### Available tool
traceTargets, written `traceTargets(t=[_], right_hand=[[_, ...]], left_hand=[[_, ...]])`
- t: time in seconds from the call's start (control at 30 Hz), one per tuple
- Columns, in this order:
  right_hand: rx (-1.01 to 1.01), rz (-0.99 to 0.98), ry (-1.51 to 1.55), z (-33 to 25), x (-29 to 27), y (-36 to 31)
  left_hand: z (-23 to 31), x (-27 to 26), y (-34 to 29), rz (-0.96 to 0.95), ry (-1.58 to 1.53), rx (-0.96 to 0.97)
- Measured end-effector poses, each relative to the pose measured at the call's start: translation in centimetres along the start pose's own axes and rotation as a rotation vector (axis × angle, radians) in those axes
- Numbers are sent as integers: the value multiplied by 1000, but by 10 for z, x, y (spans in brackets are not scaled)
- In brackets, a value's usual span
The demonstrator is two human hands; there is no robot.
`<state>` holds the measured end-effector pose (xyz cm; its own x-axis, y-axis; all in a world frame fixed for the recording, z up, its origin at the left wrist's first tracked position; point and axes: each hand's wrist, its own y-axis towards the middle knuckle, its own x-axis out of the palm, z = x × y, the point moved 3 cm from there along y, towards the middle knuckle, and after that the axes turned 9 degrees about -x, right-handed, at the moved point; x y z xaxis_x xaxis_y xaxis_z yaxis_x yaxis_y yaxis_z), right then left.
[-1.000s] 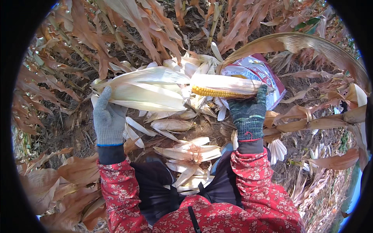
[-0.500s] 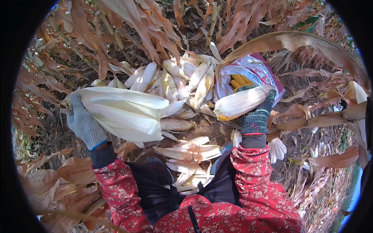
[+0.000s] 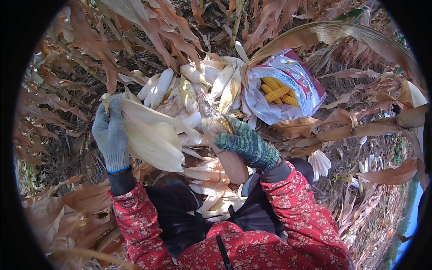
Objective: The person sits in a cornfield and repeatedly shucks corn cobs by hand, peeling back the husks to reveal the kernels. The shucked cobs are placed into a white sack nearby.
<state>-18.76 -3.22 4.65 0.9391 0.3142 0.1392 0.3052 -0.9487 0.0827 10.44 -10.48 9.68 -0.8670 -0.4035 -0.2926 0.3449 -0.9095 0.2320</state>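
Note:
My left hand (image 3: pixel 110 130), in a grey knit glove, is closed round the stalk end of a bunch of pale corn husk (image 3: pixel 150 135). The husk leaves spread to the right, and no cob shows among them. In a dark green knit glove, my right hand (image 3: pixel 249 143) grips an ear of corn (image 3: pixel 229 164). Tan husk still wraps this ear, which slants with its upper end away from me. A strip of kernels shows beside the fingers. Past both hands lies a heap of unhusked ears (image 3: pixel 189 96).
A white and red sack (image 3: pixel 270 117) with bare yellow cobs (image 3: pixel 280 93) stands at the far right. A long dry leaf (image 3: pixel 333 31) arches over it. Loose husks (image 3: pixel 209 175) lie between my legs. Dry stalks (image 3: pixel 355 137) cross on the right.
My right hand has moved left and nearer from beside the sack with an ear, now turned more upright. My left hand has shifted slightly right, and its husk hangs lower.

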Motion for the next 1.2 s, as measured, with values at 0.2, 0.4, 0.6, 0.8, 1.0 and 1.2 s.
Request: traceTargets(t=[0.2,0.4,0.6,0.8,1.0,1.2], right_hand=[[14,-284,-217,35,27,10],[73,-87,76,19,13,7],[23,163,769,13,-7,-7],[-351,305,1036,-18,-65,-5],[17,183,-119,-34,-62,-41],[139,-505,-66,3,9,-35]], left_hand=[[6,8,-3,-25,12,-2],[10,-9,-2,40,95,98],[11,-15,-5,38,428,331],[1,-37,10,201,384,311],[1,-52,27,238,27,34],[2,-44,20,152,130,103]])
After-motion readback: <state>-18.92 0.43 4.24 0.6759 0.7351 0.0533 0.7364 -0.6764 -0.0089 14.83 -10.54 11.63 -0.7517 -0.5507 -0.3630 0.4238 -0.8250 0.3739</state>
